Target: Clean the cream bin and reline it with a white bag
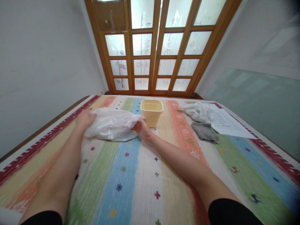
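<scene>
A white translucent plastic bag lies stretched sideways on the striped tablecloth, left of centre. My left hand is at its left end, the thumb against the plastic and the fingers partly hidden behind the wrist and bag. At the bag's right end, my right hand has its fingers closed on the edge of the plastic. Just behind that hand stands a pale yellow square container, upright, its top uncovered. What the bag holds, if anything, cannot be made out.
On the right lie a crumpled white plastic bag, a folded grey cloth and a printed white sheet. Beyond the table are wood-framed glass doors; a pale glass panel leans at the right wall.
</scene>
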{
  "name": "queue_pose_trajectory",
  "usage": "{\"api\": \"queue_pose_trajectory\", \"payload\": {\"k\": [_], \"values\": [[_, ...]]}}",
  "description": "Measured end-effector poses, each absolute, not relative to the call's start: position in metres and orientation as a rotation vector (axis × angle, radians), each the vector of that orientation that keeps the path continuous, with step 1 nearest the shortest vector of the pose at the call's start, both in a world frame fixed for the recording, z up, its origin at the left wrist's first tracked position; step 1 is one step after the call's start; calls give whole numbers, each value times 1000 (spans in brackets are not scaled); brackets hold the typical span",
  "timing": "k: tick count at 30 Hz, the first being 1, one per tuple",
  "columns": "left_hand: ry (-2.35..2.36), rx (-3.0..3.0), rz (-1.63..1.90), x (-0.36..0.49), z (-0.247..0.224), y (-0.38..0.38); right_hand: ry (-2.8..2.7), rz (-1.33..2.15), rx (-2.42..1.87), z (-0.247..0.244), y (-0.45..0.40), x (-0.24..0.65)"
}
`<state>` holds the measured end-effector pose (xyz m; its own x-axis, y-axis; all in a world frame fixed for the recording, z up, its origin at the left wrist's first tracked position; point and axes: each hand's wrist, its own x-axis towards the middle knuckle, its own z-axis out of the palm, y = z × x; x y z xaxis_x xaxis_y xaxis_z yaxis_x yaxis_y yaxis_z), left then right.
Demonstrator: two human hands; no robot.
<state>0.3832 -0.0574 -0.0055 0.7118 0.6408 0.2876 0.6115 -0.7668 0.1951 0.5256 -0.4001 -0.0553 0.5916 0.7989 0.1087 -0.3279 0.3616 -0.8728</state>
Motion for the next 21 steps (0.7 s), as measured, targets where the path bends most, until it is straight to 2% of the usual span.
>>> {"api": "queue_pose_trajectory", "payload": {"k": [3, 6, 9, 12, 16, 21], "values": [[777, 2795, 568, 385, 0, -60, -949, 709, -1168, -63, -401, 518], [488, 2764, 457, 387, 5, -68, -1294, 512, -1333, -65, -402, 506], [260, 2808, 297, 388, 11, -82, -1367, 383, -1431, -66, -397, 494], [131, 2839, 130, 385, 20, -94, -1208, 464, -1421, -71, -387, 490], [57, 2946, -78, 379, 27, -102, -719, 705, -1120, -64, -379, 497], [366, 3044, -23, 381, 22, -100, -397, 876, -836, -33, -390, 505]]}}
